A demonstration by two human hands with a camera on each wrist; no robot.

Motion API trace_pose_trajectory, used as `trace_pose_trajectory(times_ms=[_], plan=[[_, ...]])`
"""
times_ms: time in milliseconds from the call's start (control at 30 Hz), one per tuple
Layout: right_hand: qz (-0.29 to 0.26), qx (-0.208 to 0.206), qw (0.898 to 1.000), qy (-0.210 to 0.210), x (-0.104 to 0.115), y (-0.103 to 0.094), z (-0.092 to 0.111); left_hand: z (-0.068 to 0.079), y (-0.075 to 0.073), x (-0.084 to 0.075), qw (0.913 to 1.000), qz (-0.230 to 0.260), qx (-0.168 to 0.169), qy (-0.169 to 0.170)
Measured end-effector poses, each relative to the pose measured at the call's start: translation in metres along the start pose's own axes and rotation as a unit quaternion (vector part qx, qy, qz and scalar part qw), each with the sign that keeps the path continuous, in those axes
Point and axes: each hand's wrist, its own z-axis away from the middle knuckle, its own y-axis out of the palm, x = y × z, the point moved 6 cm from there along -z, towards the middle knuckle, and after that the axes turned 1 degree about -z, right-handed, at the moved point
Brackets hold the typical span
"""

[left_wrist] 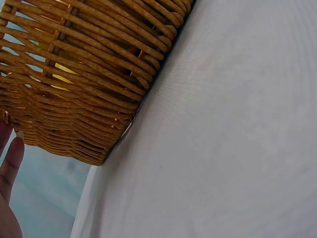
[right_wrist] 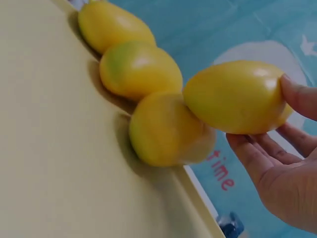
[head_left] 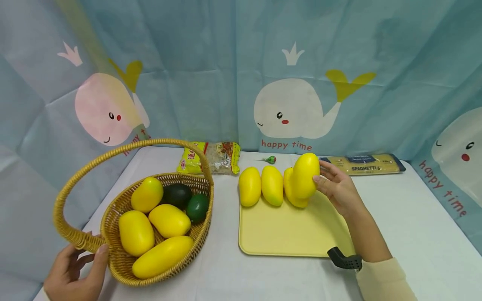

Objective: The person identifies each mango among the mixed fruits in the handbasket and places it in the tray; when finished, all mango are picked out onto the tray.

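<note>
My left hand (head_left: 77,271) grips the near left end of a wicker basket (head_left: 205,234) where its arched handle joins the rim. Inside lie several yellow mangoes (head_left: 136,233) and two dark green avocados (head_left: 197,207). Only a few fingertips show beside the woven side in the left wrist view. Above the yellow tray (head_left: 290,234), my right hand (head_left: 340,188) holds a mango (right_wrist: 237,96) between thumb and fingers. Three mangoes sit in a row along the tray's far edge; the held mango partly covers the rightmost mango (right_wrist: 166,129) in the head view.
Behind the basket lies a yellow-ended food packet (head_left: 211,158). A small green and red item (head_left: 270,159) rests beyond the tray, and a spaghetti pack (head_left: 367,164) lies at the back right. A whale-print curtain (head_left: 211,83) closes off the white table's back and sides.
</note>
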Motion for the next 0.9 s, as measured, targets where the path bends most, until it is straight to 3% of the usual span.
trace_pose_trajectory(times_ms=[400, 733, 900], plan=[[-0.072, -0.018, 0.997, 0.027, -0.005, -0.030, -0.002, 0.002, 0.001, 0.003, 0.9995, -0.010, -0.007, -0.030], [-0.085, -0.048, 0.992, 0.083, -0.017, -0.045, -0.002, 0.002, 0.001, 0.004, 0.9998, -0.012, 0.014, -0.012], [-0.052, -0.057, 0.990, 0.122, -0.023, -0.049, -0.001, 0.003, 0.000, 0.001, 0.9997, -0.017, 0.014, -0.012]])
